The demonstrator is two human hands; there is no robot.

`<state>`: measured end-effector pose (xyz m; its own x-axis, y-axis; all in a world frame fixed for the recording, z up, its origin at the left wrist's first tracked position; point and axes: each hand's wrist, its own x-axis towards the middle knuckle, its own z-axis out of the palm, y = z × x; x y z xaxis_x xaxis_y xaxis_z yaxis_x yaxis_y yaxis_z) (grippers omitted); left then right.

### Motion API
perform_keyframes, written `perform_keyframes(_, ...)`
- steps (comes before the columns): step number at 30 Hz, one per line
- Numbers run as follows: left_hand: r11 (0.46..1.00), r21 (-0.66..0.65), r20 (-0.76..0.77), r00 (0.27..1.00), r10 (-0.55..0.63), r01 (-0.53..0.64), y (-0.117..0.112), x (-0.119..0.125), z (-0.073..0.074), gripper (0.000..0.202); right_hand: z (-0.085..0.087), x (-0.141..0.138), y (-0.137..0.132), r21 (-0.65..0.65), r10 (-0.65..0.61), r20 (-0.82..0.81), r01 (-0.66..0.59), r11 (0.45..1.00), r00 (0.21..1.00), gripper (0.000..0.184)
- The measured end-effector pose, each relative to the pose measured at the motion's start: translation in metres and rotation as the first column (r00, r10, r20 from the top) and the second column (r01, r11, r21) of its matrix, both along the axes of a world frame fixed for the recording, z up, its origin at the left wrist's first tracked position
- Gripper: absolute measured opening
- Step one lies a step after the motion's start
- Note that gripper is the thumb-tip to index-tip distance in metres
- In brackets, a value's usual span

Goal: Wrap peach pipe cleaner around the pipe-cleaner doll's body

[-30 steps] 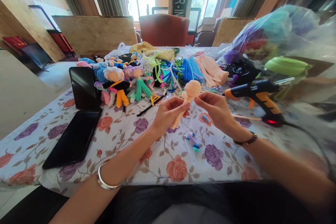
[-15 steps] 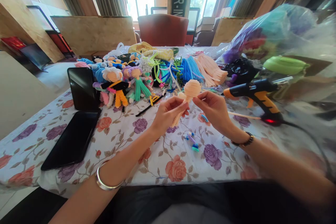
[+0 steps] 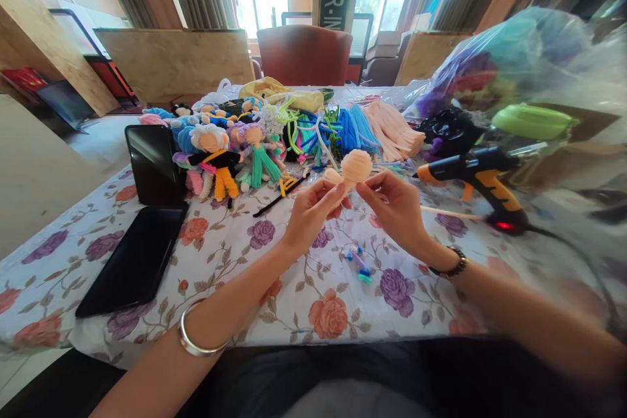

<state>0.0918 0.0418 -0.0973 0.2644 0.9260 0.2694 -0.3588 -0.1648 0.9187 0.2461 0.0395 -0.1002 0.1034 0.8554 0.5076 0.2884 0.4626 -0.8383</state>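
Observation:
A peach pipe-cleaner doll body (image 3: pixel 356 166) with a round wound head is held up over the table, head upward. My left hand (image 3: pixel 316 207) is closed on its lower part, thumb and fingers pinching it below the head. My right hand (image 3: pixel 394 208) pinches at the doll's right side, just under the head; whatever lies between those fingertips is mostly hidden. On the cloth below the hands lies a small cluster of blue, purple and green bits (image 3: pixel 360 264). A black pipe cleaner (image 3: pixel 277 199) rests left of my left hand.
Finished dolls (image 3: pixel 215 150) crowd the back left beside a black tablet (image 3: pixel 134 261) and an upright dark screen (image 3: pixel 154 163). Pipe-cleaner bundles (image 3: pixel 386 130) lie behind the hands. A glue gun (image 3: pixel 482 176) with a red light and cable stands right, near plastic bags (image 3: pixel 519 59).
The doll body has shifted slightly left and down and is turned a little. Both hands moved slightly with it, still gripping; the peach legs are now less visible.

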Motion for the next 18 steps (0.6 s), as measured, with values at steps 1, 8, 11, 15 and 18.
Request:
perform_keyframes(1,1.000,-0.010,0.008,1.000,-0.003,0.003,0.0000,0.0002,0.0001,0.033,-0.0001,-0.0004,-0.0003,0.000,0.003,-0.005,-0.003,1.000,1.000,0.030)
perform_keyframes(8,0.998,-0.060,0.024,0.999,-0.023,0.024,-0.0009,-0.0002,0.0026,0.033,-0.0014,-0.0021,-0.0015,0.033,-0.012,0.014,0.012,0.999,1.000,0.029)
perform_keyframes(11,0.996,-0.079,0.032,0.999,-0.031,0.034,-0.0010,-0.0001,0.0031,0.033,-0.0014,-0.0028,-0.0025,0.026,-0.018,0.015,0.018,1.000,1.000,0.031)
perform_keyframes(15,0.993,-0.107,0.041,0.999,-0.036,0.040,-0.0017,0.0003,0.0037,0.032,-0.0019,-0.0036,-0.0036,0.026,-0.013,0.003,0.013,1.000,1.000,0.030)
perform_keyframes(18,0.992,-0.122,0.043,0.998,-0.040,0.045,-0.0022,0.0004,0.0048,0.031,-0.0026,-0.0039,-0.0034,0.038,-0.010,0.001,0.010,0.999,1.000,0.029)
